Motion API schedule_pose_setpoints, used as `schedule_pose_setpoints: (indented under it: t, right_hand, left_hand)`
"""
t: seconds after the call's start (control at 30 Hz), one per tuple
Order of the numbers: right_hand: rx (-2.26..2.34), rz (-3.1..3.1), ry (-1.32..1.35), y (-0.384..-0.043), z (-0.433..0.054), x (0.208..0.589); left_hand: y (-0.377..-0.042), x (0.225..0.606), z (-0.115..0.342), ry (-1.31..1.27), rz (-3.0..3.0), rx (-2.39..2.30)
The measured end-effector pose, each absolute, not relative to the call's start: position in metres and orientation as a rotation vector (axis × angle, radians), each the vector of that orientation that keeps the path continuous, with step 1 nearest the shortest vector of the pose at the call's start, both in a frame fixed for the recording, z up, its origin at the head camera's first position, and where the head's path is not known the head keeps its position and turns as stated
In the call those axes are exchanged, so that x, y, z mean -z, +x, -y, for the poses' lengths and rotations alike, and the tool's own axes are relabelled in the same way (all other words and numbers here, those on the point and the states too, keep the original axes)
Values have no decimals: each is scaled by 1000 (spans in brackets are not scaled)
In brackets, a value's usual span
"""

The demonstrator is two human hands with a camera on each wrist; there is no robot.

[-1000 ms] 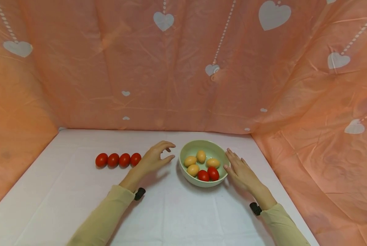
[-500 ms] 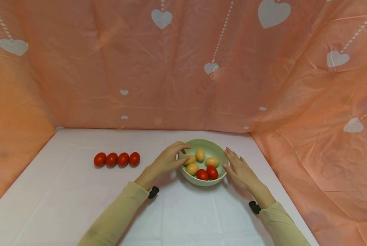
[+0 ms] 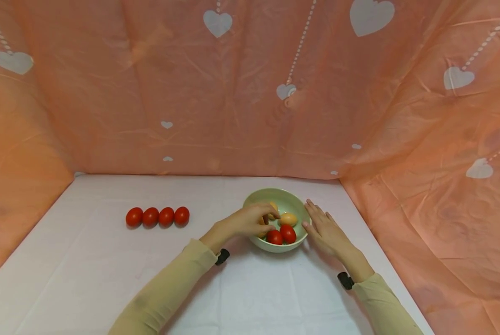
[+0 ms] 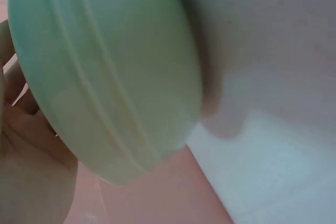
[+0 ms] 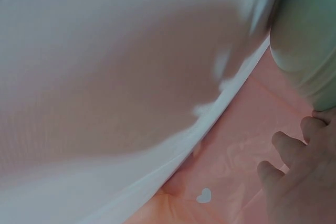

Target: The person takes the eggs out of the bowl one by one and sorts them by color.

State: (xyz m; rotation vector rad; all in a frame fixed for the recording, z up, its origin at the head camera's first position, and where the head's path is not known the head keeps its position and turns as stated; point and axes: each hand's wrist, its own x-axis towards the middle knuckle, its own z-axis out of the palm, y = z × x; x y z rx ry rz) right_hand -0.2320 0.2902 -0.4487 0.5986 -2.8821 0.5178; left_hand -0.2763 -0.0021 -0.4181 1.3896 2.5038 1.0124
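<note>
A pale green bowl (image 3: pixel 276 248) stands on the table, holding two red tomatoes (image 3: pixel 288 234) and several yellow egg-shaped pieces (image 3: pixel 289 219). Over its left rim reaches my left hand (image 3: pixel 247 221), fingers bent and thumb apart, with nothing visible between the fingertips. That hand covers some of the yellow pieces, so contact with them cannot be told. Along the bowl's right side lies my right hand (image 3: pixel 327 232), fingers straight and touching the rim. In the left wrist view the bowl's outer wall (image 4: pixel 121 77) fills much of the frame, partly hiding the left hand (image 4: pixel 37 166).
Several red tomatoes (image 3: pixel 150 217) stand in a row on the white tablecloth (image 3: pixel 107 270), left of the bowl. Orange sheeting (image 3: pixel 233 116) with heart prints rises behind the table and on both sides.
My left hand has moved right, from beside the tomato row to over the bowl's inside. My right hand stays at the bowl's right side.
</note>
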Motion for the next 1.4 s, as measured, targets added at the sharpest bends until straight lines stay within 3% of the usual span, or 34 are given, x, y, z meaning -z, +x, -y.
schedule_pose_setpoints:
  t: [0.87,1.4]
  right_hand:
    - [-508,2892,607,-231,-289,447]
    - [-501,2895,593,-231,-290,448]
  left_hand:
    - [-274,409,-31,1356,-2567,-410]
    - [-273,405,-36,1288,-2613,-317]
